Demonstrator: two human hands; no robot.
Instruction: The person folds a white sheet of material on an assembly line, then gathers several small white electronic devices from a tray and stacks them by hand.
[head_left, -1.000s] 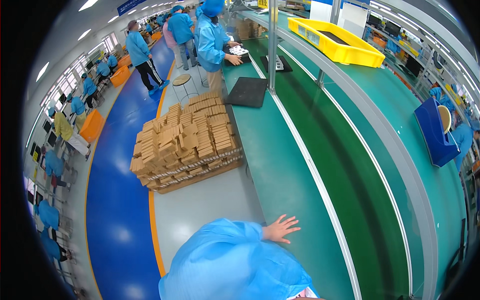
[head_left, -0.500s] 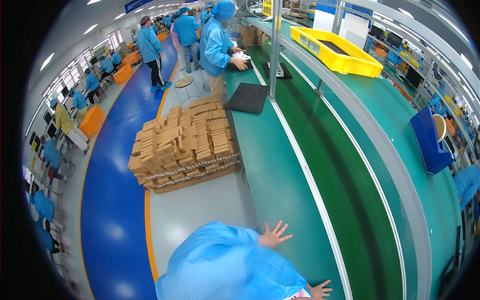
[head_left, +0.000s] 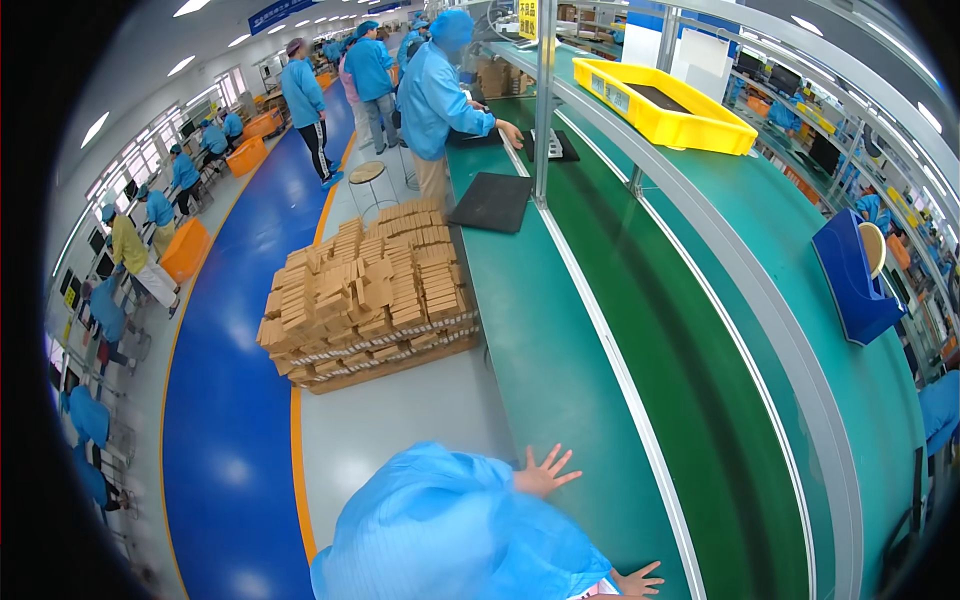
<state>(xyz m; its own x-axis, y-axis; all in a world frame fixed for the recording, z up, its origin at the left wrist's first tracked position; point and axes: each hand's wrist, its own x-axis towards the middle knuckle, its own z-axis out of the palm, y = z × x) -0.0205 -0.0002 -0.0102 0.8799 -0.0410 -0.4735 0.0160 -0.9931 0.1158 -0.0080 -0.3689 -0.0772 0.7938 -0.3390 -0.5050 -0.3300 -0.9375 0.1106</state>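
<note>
My left hand [head_left: 545, 472] rests with its fingers spread on the green worktop [head_left: 545, 350], close to the edge. Lower in the view, my right hand [head_left: 637, 580] also lies spread on that surface, beside the pale rail [head_left: 625, 385]. Neither hand holds anything. My blue sleeves and smock [head_left: 440, 525] hide much of both arms. Farther up the bench stands a co-worker [head_left: 430, 100] in blue, one arm stretched toward a black tray [head_left: 562, 147] on the green conveyor belt [head_left: 640, 250], with white parts on it.
Past my left hand, a black mat [head_left: 492, 203] lies on the worktop. Stacked cardboard boxes [head_left: 375, 290] stand on the floor alongside. A metal frame [head_left: 760, 270] rises over the line; beyond it are a yellow bin [head_left: 665, 105] and a blue bin [head_left: 850, 280].
The co-worker's hand has moved right, from white parts at the worktop toward the tray on the belt. My hands stay in place. The view has shifted slightly.
</note>
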